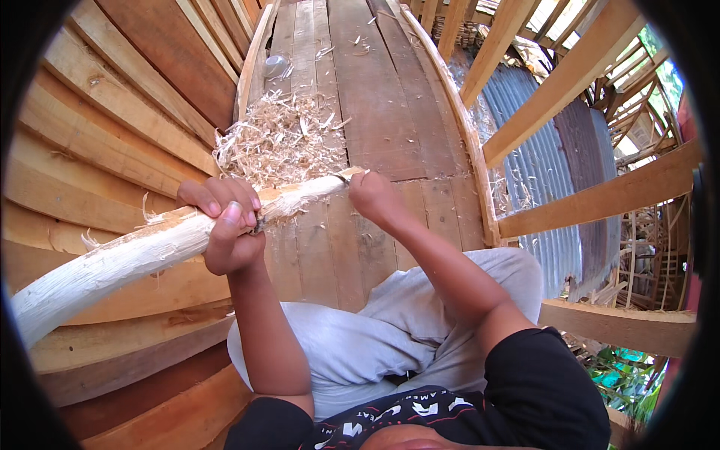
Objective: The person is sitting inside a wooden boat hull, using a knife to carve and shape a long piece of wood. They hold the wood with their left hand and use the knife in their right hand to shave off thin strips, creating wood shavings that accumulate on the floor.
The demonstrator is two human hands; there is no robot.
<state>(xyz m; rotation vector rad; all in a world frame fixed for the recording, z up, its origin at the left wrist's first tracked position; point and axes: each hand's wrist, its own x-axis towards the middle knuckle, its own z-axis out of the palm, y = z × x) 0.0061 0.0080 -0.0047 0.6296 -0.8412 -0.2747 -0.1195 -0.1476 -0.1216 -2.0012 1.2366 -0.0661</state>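
A long, pale, peeled wooden pole (135,251) slants from the lower left up to the middle, its surface rough with loose slivers. My left hand (229,225) is closed around it, thumb on top and fingers curled over the far side. A small dark spot shows beside that thumb; what it is cannot be made out. At the pole's narrow far-right end, my right hand (371,196) is closed in a fist. A thin, dark, blade-like piece (346,178) crosses the pole right beside this fist; most of it is hidden.
Curled wood shavings (281,139) lie heaped on the plank floor (375,112) beyond the pole. Behind them is a clear round container (276,66). Slanted boards (97,172) line the left. Wooden rails (600,199) stand on the right, with corrugated metal sheets (540,165) past them.
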